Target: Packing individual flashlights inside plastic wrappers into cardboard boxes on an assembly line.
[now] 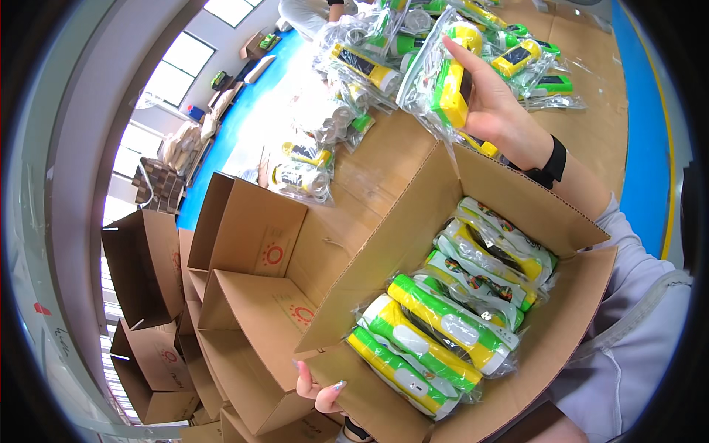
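An open cardboard box [384, 251] is tilted in front of me. Several bagged yellow-and-green devices [443, 328] lie side by side in rows inside it; they look like flashlights. At its lower left corner my left hand [319, 389] is closed on the box flap, its fingertips showing outside. Up beyond the box's far edge, my right hand [498, 103] grips a yellow-and-green flashlight [452, 92] with a dark panel, in a clear plastic bag. The right thumb lies along its near side; the other fingers are mostly hidden behind it.
More bagged flashlights [365, 66] are heaped on the cardboard-covered table [591, 140] beyond the box. Several open cardboard boxes [251, 229] stand stacked at the left. Another person [306, 16] is partly visible at the top. A blue floor [210, 173] runs past sacks by the windows.
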Demonstrator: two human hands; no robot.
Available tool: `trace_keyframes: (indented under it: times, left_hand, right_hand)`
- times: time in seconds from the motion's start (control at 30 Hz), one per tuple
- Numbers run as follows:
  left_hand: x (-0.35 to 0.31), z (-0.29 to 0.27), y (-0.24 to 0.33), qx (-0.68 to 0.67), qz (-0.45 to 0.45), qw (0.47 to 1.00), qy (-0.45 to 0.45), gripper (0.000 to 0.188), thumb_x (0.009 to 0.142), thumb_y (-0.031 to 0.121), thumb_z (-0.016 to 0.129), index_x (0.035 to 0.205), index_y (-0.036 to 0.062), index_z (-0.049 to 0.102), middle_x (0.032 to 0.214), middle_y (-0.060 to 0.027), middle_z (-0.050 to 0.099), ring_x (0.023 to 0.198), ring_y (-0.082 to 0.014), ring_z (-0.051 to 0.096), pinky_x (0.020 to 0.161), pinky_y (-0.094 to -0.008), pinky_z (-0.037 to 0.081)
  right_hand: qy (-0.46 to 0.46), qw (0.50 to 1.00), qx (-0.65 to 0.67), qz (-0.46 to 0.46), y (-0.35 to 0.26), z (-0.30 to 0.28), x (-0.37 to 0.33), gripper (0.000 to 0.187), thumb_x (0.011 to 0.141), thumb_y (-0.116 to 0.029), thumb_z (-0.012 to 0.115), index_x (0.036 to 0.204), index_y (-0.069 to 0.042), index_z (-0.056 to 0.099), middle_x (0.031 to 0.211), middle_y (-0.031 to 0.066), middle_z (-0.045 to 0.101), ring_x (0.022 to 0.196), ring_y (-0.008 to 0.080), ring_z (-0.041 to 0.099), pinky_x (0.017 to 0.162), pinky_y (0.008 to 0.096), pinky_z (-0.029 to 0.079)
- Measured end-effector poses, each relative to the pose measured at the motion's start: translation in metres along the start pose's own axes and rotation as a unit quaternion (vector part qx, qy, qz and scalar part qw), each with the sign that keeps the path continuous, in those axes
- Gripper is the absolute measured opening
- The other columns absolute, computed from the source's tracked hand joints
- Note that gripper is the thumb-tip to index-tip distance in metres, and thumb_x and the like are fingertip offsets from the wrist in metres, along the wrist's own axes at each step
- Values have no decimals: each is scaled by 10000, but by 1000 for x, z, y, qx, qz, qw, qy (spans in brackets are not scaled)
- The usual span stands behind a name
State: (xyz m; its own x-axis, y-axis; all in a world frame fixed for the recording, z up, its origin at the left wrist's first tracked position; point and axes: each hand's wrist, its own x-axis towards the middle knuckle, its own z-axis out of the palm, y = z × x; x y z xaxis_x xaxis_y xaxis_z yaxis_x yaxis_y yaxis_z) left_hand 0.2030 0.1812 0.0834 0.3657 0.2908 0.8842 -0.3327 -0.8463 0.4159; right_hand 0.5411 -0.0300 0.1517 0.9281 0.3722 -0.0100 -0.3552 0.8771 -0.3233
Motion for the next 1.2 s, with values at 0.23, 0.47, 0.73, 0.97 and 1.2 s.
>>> trace_keyframes:
  times: [0.23, 0.47, 0.73, 0.97, 1.2]
  left_hand:
    - [3, 2, 2, -6, 7, 1000, 9, 138, 907, 253, 546, 870, 179, 436, 1330, -178, 396, 1188, -394, 450, 1049, -526, 359]
    - [3, 8, 2, -1, 8, 1000, 1, 133, 914, 223, 535, 880, 178, 414, 1322, -183, 389, 1149, -392, 475, 1003, -506, 424]
    - [3, 6, -2, 26, 33, 999, 8, 134, 914, 213, 533, 875, 176, 411, 1320, -185, 386, 1122, -390, 491, 982, -501, 444]
    - [6, 10, 3, -1, 16, 1000, 22, 127, 917, 195, 528, 874, 170, 412, 1324, -183, 383, 1103, -385, 499, 930, -473, 490]
    - [3, 5, -1, 9, 19, 1000, 6, 131, 908, 187, 534, 870, 182, 409, 1330, -183, 388, 1104, -361, 492, 995, -500, 427]
  right_hand:
    - [21, 978, 132, 159, -1, -14, 5, 380, 855, -309, 675, 1034, 6, 560, 937, 91, 615, 888, 186, 623, 706, 294, 575]
    - [119, 992, -32, 29, 11, 6, -14, 317, 773, -250, 748, 933, -40, 571, 854, 71, 588, 717, 163, 574, 618, 254, 531]
    - [39, 977, 106, 180, 0, -12, -2, 275, 758, -235, 751, 901, -83, 571, 847, 29, 578, 783, 154, 571, 658, 290, 544]
    - [67, 994, 9, 88, 11, -3, -6, 346, 772, -318, 726, 881, -51, 537, 804, 70, 540, 662, 144, 524, 568, 243, 482]
    - [75, 989, 13, 127, 6, -17, -3, 427, 755, -411, 671, 949, -60, 525, 802, 72, 515, 693, 154, 495, 534, 233, 412]
